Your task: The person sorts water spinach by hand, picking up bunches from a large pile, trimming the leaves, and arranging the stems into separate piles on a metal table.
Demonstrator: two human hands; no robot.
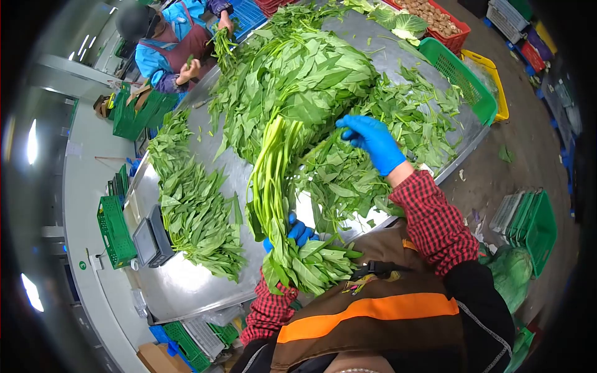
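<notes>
My left hand (301, 232), in a blue glove, is wrapped round a bunch of long-stemmed leafy greens (272, 168) like water spinach. Pale stems point away from me, and leaves hang over my wrist, partly hiding the hand. My right hand (375, 144), also gloved in blue, hovers over loose greens (348, 180) on the right of the metal table (233, 168). Its fingers are loosely bent and a little apart, with nothing visible in them. Beyond both hands rises a large heap of the same greens (298, 81).
Along the table's left lies a row of bunches (199, 211) beside a scale (152, 239). A co-worker (177, 46) handles greens at the far left. A green basket (460, 81) and a red crate of brown produce (435, 22) stand at the right edge. Stacked trays (528, 224) are on the floor.
</notes>
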